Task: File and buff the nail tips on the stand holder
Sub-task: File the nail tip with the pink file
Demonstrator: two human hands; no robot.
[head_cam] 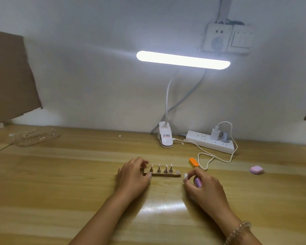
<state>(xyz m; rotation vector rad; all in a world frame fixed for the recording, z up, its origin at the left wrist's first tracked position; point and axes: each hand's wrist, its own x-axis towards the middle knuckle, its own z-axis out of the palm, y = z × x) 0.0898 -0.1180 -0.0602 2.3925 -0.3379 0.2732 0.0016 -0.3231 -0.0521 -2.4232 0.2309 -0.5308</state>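
Note:
A small wooden stand holder [166, 174] lies mid-table with several metal pegs, each carrying a pale nail tip [159, 165]; its rightmost socket shows only a round metal base. My left hand [132, 175] grips the holder's left end, thumb at the front edge. My right hand [204, 188] sits just right of the holder, fingers curled round a purple buffer block [198, 182] and pinching what looks like a small clear nail tip [185, 175].
An orange buffer block [193, 162] lies behind the holder and a pink buffer pad [256, 170] at the right. A clip lamp [165, 137], white power strip [210, 141] and looping cable [215, 157] stand at the back. A clear plastic tray [34, 137] is far left.

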